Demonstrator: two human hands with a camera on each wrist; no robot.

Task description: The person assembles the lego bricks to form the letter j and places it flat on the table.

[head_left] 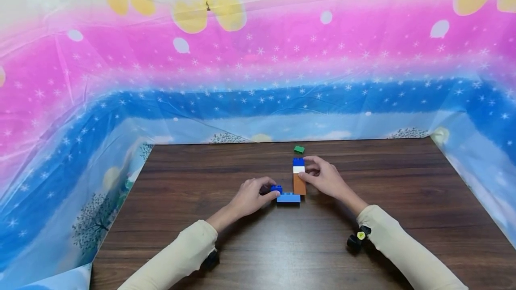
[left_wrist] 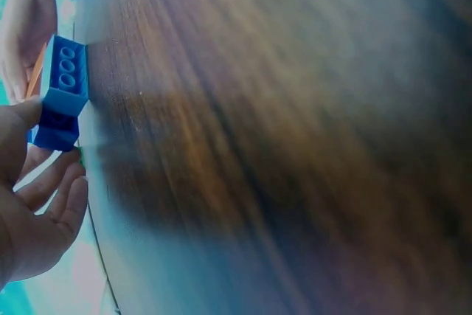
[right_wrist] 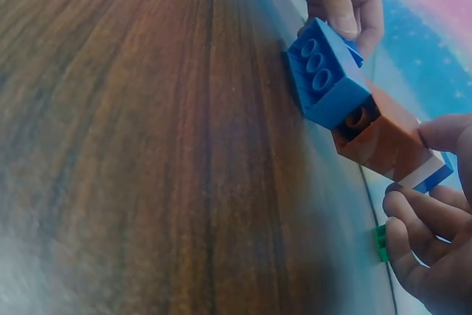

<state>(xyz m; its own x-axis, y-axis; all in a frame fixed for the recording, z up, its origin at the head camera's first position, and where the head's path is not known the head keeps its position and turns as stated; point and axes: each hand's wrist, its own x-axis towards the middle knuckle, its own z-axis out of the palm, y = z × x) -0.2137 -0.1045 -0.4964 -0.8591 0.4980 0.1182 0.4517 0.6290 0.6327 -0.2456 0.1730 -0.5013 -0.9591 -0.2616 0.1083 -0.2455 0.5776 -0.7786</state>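
Observation:
Both hands hold one joined build of toy building bricks. On its left, my left hand (head_left: 251, 197) pinches a small dark blue brick (head_left: 276, 188), which sits on one end of a longer light blue brick (head_left: 288, 198). At the other end rises an orange brick (head_left: 299, 185) topped by a white brick (head_left: 298, 169) and another dark blue brick (head_left: 298, 162). My right hand (head_left: 327, 178) grips this column around its orange and white part. In the right wrist view the hollow underside of the light blue brick (right_wrist: 317, 71) shows, facing the camera.
A small green brick (head_left: 299, 149) lies on the brown wooden table (head_left: 181, 164) beyond the build, near the back edge. A patterned cloth (head_left: 258, 97) hangs behind the table and along its sides.

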